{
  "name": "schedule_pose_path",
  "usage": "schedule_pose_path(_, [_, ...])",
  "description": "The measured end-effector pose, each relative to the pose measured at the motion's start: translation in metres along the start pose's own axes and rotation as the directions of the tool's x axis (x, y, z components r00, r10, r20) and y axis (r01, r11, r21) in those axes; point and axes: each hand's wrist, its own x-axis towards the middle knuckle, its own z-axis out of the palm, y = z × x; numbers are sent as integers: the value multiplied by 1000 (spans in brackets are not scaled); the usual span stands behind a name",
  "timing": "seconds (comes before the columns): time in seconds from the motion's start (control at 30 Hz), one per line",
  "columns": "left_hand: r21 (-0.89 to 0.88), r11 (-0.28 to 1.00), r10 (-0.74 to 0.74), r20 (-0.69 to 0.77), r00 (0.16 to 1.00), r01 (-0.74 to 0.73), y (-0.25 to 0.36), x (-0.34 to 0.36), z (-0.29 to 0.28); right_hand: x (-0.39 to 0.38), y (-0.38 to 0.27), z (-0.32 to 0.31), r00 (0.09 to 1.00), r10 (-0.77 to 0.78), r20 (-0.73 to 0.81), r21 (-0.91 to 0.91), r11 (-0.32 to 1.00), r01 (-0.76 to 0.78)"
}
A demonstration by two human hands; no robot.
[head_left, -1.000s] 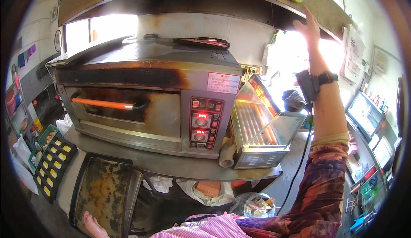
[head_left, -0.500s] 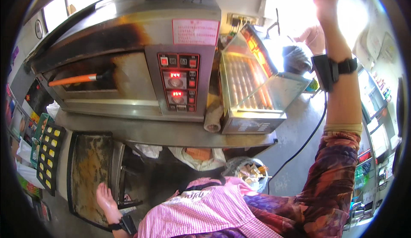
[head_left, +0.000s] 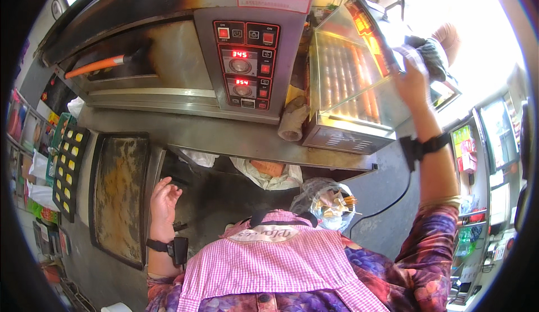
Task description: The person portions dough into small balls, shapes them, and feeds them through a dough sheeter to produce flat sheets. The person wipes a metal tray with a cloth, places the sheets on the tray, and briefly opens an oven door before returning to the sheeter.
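My right hand (head_left: pixel 410 82) reaches to the right end of the glass-sided roller grill (head_left: pixel 345 87), beside a dark grey cloth (head_left: pixel 432 59); its fingers are blurred against a pale surface, so what they touch is unclear. My left hand (head_left: pixel 164 202) is raised with loosely curled fingers apart and nothing in them, right of a stained baking tray (head_left: pixel 120 200). The steel oven (head_left: pixel 168 59) with an orange handle (head_left: pixel 95 65) and lit controls (head_left: pixel 244 68) stands at the back on a steel counter (head_left: pixel 224 127).
A mould tray with yellow contents (head_left: pixel 70 166) lies at left. Below the counter are a white sack (head_left: pixel 252 177) and a bagged bin (head_left: pixel 331 205). A dark cable (head_left: pixel 387 205) hangs at right beside shelving (head_left: pixel 471 239). Part of another person (head_left: pixel 449 42) shows behind the grill.
My right hand has come down from high near the hood to the grill. My left hand has risen from the baking tray. The view has tilted further down.
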Motion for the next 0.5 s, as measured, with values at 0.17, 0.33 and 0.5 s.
schedule_pose_path(0.17, [45, 995, -92, 44, 995, 90, -10, -2, 17, -74, -104, 122, 799, -316, 511, 396, 912, 107])
schedule_pose_path(0.33, [55, 993, -106, 80, 991, 102, -12, -16, 16, -127, -140, 235, 595, -108, 796, 80, 994, 73])
schedule_pose_path(0.5, [82, 984, -156, 3, 988, 155, -19, -36, 3, -142, -141, 294, 693, -16, 721, -98, 987, 125])
